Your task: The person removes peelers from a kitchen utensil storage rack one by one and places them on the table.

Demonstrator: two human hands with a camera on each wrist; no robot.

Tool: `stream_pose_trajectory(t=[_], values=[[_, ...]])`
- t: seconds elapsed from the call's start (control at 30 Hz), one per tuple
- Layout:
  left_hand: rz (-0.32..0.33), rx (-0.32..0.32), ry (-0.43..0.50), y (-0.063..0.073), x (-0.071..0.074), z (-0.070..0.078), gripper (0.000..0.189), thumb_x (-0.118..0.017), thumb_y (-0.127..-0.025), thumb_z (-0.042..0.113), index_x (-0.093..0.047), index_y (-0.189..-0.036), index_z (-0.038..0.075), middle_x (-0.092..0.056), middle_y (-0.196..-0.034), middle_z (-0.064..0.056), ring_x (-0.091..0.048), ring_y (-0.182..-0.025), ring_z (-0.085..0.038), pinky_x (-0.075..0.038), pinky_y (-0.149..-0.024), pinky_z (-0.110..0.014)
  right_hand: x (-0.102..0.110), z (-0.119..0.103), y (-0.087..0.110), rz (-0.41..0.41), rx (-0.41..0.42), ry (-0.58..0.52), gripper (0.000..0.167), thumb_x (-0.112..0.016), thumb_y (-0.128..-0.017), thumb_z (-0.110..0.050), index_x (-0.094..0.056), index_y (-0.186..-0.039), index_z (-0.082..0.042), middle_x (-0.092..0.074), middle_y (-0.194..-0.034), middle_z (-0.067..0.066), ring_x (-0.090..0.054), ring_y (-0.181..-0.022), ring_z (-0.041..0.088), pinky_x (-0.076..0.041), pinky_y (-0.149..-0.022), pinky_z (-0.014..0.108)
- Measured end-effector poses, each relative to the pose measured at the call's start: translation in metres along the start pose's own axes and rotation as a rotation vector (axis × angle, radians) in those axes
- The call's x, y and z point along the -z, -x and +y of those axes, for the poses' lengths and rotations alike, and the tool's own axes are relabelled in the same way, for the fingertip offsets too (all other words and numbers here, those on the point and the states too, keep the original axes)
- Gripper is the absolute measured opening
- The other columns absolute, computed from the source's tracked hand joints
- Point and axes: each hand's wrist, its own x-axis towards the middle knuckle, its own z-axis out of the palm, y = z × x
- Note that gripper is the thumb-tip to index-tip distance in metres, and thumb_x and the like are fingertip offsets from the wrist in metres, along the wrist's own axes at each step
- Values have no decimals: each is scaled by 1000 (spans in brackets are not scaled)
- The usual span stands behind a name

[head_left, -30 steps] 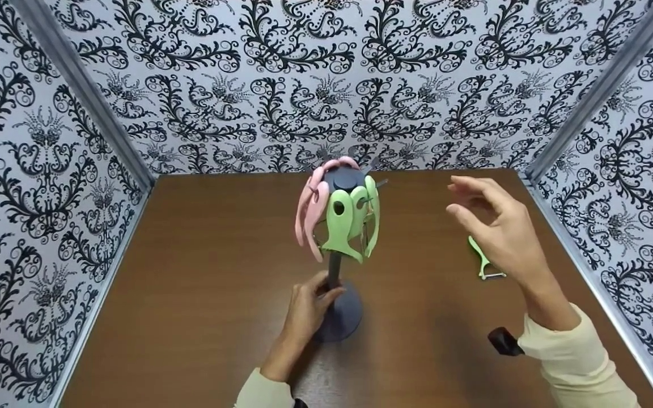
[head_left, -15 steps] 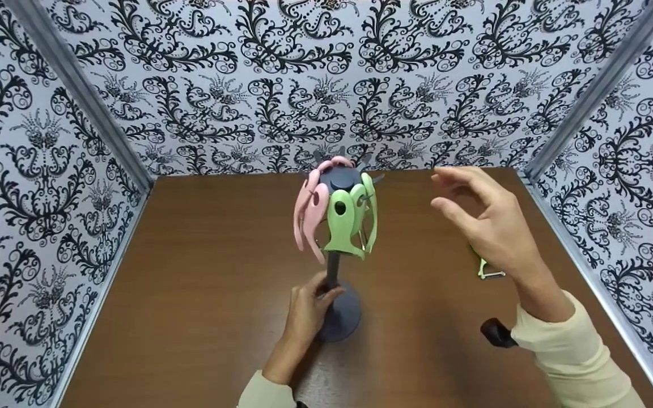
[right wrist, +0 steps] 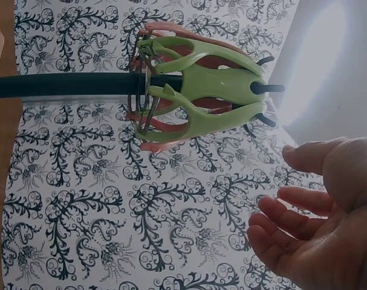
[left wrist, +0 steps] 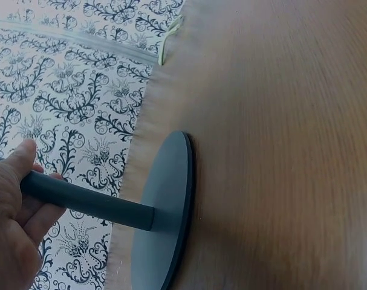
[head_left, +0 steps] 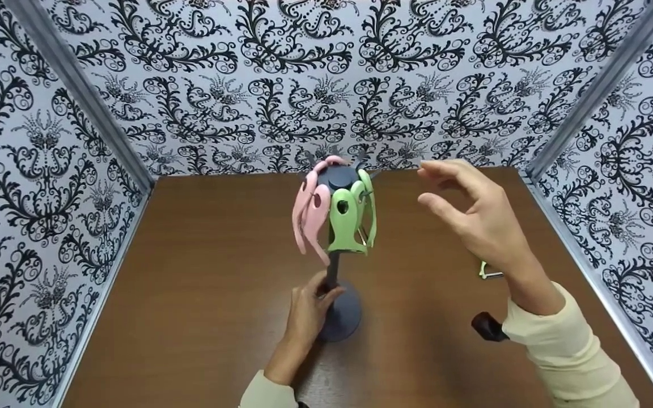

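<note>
The stand [head_left: 333, 270] is gripped, apparently steadied, by the left hand [head_left: 306, 309]; the right hand [head_left: 482, 221] is held empty, loosely curved, beside green peelers [head_left: 344, 225]; pinching seems needed next.

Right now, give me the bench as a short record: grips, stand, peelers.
left grip: holds pole of dark stand
right grip: holds nothing, apart from stand
stand base: on table
hung on stand: green peelers, pink peelers
loose peeler: green, on table, partly hidden in head view

No text, label or number can be read (in any view).
</note>
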Motion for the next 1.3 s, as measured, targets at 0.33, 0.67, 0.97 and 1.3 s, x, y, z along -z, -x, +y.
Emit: stream_pose_trajectory(t=[0.33, 0.67, 0.97, 1.3], values=[[4, 3, -45, 0, 1, -1, 22, -84, -86, 21, -72, -103, 15, -76, -84, 3, -71, -75, -7, -60, -66, -31, -7, -4, -6, -48, 11, -28, 46, -75, -90, 9, -64, -134, 3, -67, -117, 11, -63, -109, 19, -52, -95, 26], [17, -15, -57, 1, 0, 1, 21, -81, -88, 25, -72, -102, 12, -77, -87, -1, -73, -79, -11, -61, -66, -32, -20, -6, -13, -75, 14, -129, 46, -76, -89, 8, -63, -133, 3, -68, -118, 7, -65, -107, 24, -56, -91, 31], [19, -13, -52, 2, -2, 1, 20, -82, -88, 20, -71, -103, 12, -78, -88, -4, -75, -83, -15, -62, -68, -34, -32, -2, -18, -108, 25, -228, 48, -76, -88, 11, -61, -133, 8, -67, -118, 16, -65, -109, 28, -56, -94, 39], [20, -7, -57, 3, -3, 0, 21, -78, -91, 29, -70, -105, 15, -76, -85, 2, -74, -84, -11, -61, -65, -33, -44, 5, -20, -199, 24, -305, 48, -73, -89, 12, -57, -134, 12, -67, -120, 17, -67, -105, 27, -56, -94, 39]])
